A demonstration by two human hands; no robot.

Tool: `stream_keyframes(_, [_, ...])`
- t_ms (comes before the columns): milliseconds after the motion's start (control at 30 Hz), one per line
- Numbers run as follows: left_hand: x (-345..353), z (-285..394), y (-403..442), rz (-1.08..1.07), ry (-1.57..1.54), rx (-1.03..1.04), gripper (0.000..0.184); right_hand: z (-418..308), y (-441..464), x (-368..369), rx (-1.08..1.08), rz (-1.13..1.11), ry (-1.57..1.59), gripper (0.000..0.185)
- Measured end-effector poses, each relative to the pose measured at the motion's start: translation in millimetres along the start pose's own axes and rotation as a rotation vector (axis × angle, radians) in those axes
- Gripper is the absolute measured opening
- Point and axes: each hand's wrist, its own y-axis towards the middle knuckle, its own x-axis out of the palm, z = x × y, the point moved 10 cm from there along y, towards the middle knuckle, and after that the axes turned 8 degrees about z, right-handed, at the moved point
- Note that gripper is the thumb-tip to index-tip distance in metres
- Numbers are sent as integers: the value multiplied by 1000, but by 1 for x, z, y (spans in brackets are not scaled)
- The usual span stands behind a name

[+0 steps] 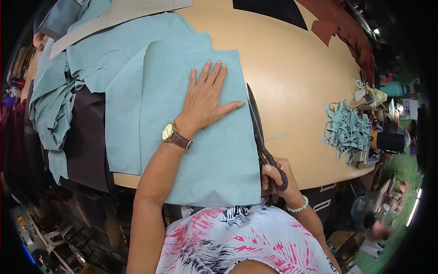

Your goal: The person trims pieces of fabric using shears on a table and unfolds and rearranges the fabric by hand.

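Observation:
My left hand (205, 96) lies flat on a light blue-green fabric piece (205, 160), its fingers spread and thumb pointing to the right edge. The fabric's lower edge hangs over the table's near side against my body. Dark-handled scissors (262, 137) are gripped by my right hand (279, 178), with fingers through the handles. Their blades run along the fabric's right edge and point away from me. How far the blades are apart I cannot tell, as the fabric partly covers them.
A pile of thin fabric strips (349, 130) sits at the right, near a brush (362, 101). Crumpled blue-green cloth (52, 109) and dark fabric (86, 132) lie at the left. Brown material (326, 29) and a black piece (271, 11) are at the far side of the table (296, 82).

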Motion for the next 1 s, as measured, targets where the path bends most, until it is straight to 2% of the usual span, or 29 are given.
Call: stream_keyframes(1000, [0, -3, -1, -4, -38, -22, 83, -2, 17, 2, 64, 62, 0, 31])
